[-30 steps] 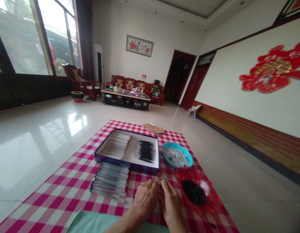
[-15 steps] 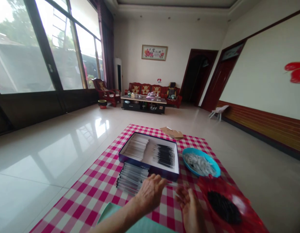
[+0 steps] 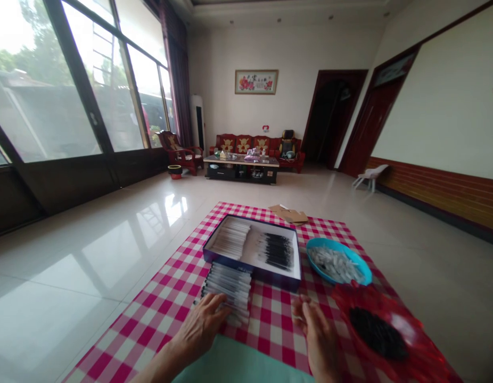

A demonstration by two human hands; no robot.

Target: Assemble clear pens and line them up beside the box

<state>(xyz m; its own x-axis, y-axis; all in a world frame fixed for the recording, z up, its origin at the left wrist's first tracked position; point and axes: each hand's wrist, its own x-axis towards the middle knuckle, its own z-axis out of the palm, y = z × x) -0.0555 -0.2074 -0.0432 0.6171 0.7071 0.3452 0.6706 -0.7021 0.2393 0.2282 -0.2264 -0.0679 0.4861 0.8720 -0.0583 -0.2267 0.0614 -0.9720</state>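
Observation:
My left hand (image 3: 204,323) is at the near end of a row of clear pens (image 3: 229,284) with dark ends. Its fingers are curled down around a pen at the front of the row. To the right, my right hand (image 3: 315,331) hovers over the checked cloth with thumb and fingers pinched together. Blur hides whatever may be between them. Behind the pens stands a shallow blue box (image 3: 252,270) with a white inside. It holds clear tubes (image 3: 231,239) on the left and thin black-ended refills (image 3: 277,251) on the right.
A blue bowl (image 3: 368,268) of small clear plastic pieces stands right of the box. Nearer is a red dish (image 3: 424,346) with small black pieces. Cardboard (image 3: 289,214) lies at the far edge of the checked tablecloth (image 3: 266,314). Pale green cloth (image 3: 238,361) is in front.
My left hand has moved left and down from near my right hand to the row of pens, carrying a pen. My right hand's fingers have curled in. The view has shifted slightly.

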